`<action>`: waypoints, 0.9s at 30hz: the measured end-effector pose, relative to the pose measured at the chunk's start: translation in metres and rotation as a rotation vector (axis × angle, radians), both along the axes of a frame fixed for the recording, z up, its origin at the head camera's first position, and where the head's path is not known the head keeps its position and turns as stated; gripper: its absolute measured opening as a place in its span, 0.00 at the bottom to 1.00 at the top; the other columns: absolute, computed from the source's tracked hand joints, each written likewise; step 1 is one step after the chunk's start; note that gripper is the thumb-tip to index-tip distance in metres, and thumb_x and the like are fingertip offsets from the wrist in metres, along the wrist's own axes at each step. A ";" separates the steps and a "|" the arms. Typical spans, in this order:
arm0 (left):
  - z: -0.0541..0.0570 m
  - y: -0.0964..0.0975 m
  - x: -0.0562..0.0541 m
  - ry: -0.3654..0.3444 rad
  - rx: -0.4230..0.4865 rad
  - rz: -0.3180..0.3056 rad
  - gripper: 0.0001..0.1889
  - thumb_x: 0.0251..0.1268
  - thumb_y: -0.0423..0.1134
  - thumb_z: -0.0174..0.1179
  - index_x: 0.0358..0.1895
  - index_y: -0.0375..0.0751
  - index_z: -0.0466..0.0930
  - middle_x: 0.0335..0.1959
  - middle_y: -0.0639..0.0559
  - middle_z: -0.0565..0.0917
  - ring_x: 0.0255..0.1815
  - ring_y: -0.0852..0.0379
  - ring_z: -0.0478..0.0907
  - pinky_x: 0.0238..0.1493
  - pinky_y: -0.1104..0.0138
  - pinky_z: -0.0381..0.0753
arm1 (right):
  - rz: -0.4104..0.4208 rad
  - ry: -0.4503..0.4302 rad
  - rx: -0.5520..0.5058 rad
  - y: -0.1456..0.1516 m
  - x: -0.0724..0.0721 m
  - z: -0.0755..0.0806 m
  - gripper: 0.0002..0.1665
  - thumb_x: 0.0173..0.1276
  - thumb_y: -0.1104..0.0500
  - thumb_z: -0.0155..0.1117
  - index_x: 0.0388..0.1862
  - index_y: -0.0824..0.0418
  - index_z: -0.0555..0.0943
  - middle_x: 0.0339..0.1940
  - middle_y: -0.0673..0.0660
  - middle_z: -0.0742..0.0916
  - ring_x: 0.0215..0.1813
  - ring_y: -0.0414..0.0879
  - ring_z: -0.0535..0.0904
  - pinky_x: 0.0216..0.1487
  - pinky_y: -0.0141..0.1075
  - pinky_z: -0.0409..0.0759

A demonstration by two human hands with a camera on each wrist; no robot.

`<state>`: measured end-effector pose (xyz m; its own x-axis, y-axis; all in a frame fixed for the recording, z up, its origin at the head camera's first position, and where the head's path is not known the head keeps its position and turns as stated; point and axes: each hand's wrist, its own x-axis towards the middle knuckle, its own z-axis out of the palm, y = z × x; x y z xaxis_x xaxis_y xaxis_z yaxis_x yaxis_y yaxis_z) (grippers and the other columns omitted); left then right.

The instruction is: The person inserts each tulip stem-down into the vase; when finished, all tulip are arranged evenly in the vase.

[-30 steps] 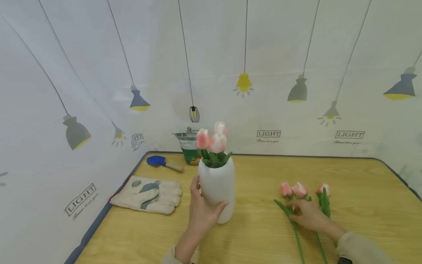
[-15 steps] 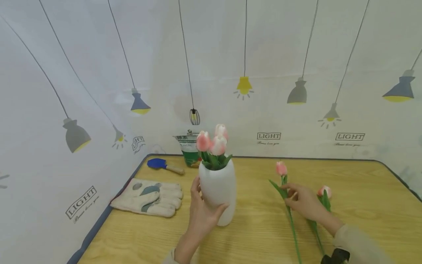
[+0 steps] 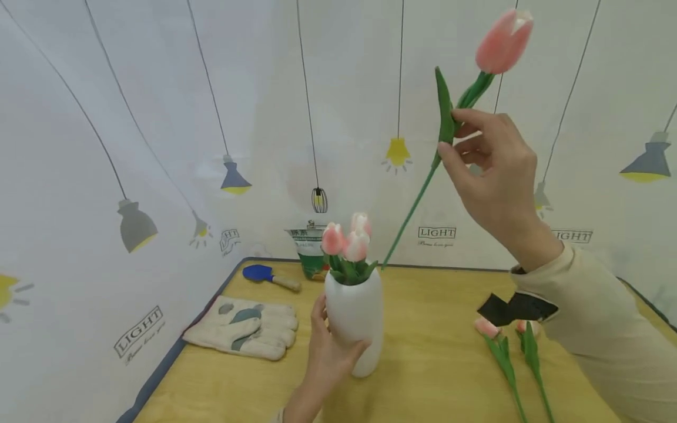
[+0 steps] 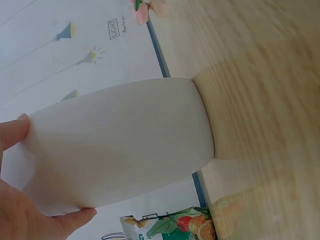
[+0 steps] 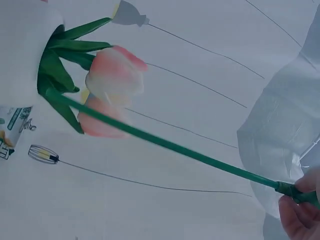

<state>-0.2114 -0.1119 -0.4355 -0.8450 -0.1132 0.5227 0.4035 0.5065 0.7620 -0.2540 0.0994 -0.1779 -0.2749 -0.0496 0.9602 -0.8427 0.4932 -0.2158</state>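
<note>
A white vase (image 3: 355, 323) stands on the table with several pink-and-white tulips (image 3: 355, 245) in its mouth. My left hand (image 3: 330, 358) grips the vase around its lower side; in the left wrist view its fingers and thumb (image 4: 75, 220) curl about the vase wall. Raised high at the right, my right hand (image 3: 494, 170) pinches a single pink tulip (image 3: 502, 44) by its stem and leaf. The stem (image 3: 409, 217) slants down to the left, its lower end near the vase mouth. The right wrist view shows this stem (image 5: 175, 147) crossing in front of the vase's flowers.
Two more tulips (image 3: 502, 358) lie on the table (image 3: 423, 376) at the right, partly under the right sleeve. At the left are a pair of work gloves (image 3: 245, 329) and a blue trowel (image 3: 270, 277). A clipped green-and-white bag (image 3: 309, 252) stands behind the vase.
My right hand has picked one tulip off the table and lifted it high, bringing its stem end toward the vase. The left hand keeps its grip on the vase.
</note>
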 end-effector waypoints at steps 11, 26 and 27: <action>0.002 0.002 -0.006 0.054 -0.014 -0.014 0.54 0.39 0.48 0.71 0.67 0.46 0.40 0.58 0.37 0.63 0.56 0.41 0.67 0.47 0.49 0.73 | 0.113 -0.037 0.125 -0.032 -0.021 -0.036 0.17 0.54 0.70 0.61 0.45 0.70 0.75 0.32 0.62 0.78 0.27 0.44 0.78 0.34 0.19 0.75; 0.001 -0.001 -0.007 0.061 -0.016 -0.032 0.53 0.41 0.48 0.69 0.67 0.47 0.39 0.61 0.39 0.61 0.58 0.41 0.66 0.47 0.49 0.73 | 0.110 -0.222 0.282 -0.061 -0.010 -0.158 0.15 0.57 0.59 0.62 0.44 0.63 0.78 0.38 0.57 0.80 0.39 0.45 0.73 0.33 0.34 0.75; 0.002 -0.001 -0.007 0.066 -0.019 -0.032 0.53 0.41 0.48 0.69 0.67 0.47 0.39 0.61 0.38 0.61 0.58 0.41 0.66 0.47 0.49 0.73 | 0.106 -0.219 0.294 -0.061 -0.010 -0.160 0.15 0.58 0.57 0.61 0.44 0.63 0.78 0.40 0.58 0.79 0.41 0.46 0.73 0.35 0.36 0.75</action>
<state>-0.2187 -0.1130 -0.4333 -0.8115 -0.0759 0.5794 0.4691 0.5064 0.7235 -0.2636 0.0381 -0.3377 -0.4507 -0.3532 0.8199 -0.8420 0.4732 -0.2590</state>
